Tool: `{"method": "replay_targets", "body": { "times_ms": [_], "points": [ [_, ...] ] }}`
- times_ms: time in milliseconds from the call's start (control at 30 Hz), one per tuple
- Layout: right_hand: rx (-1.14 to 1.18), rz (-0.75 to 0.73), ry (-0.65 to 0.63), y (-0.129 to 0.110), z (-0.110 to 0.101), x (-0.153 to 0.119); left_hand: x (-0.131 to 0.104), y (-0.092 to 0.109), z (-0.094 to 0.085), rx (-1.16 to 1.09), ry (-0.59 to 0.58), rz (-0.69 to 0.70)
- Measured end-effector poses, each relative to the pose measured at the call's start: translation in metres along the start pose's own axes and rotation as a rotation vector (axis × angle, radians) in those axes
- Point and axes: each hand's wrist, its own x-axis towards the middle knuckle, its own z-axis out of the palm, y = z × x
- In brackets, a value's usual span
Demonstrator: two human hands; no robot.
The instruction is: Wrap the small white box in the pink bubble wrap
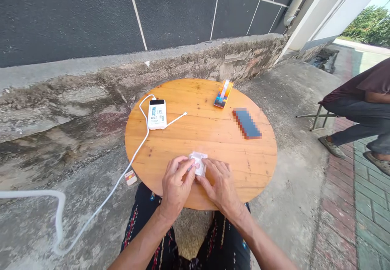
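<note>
Near the front of the round wooden table lies a small white packet with a pinkish patch, its surface crinkled and thin-looking. My left hand pinches the packet's left side between thumb and fingertips. From the other side, my right hand holds the packet's right edge, thumb at the lower corner and fingers along the top. Fingertips cover parts of both edges, so what lies under them is hidden.
A white power bank with a short cable and a long white cord lies at left. Further back stand a tape dispenser and a blurred phone. A small box is on the ground. A seated person is at right.
</note>
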Motion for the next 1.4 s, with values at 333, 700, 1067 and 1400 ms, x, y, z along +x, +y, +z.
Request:
{"method": "replay_targets", "body": {
  "times_ms": [333,700,1067,1400],
  "points": [
    [0.376,0.095,-0.13,0.023,-0.025,0.018,0.006,0.005,0.0,0.015,-0.036,-0.003],
    [0.617,0.508,-0.292,0.043,-0.011,0.072,0.005,0.004,0.0,0.009,-0.052,-0.01],
    [0.75,0.593,-0.433,0.041,-0.006,0.087,0.004,0.003,0.0,-0.023,-0.041,-0.011],
    [0.39,0.408,-0.332,0.036,-0.019,0.083,0.005,0.002,0.001,-0.027,-0.031,0.003]
  ]
}}
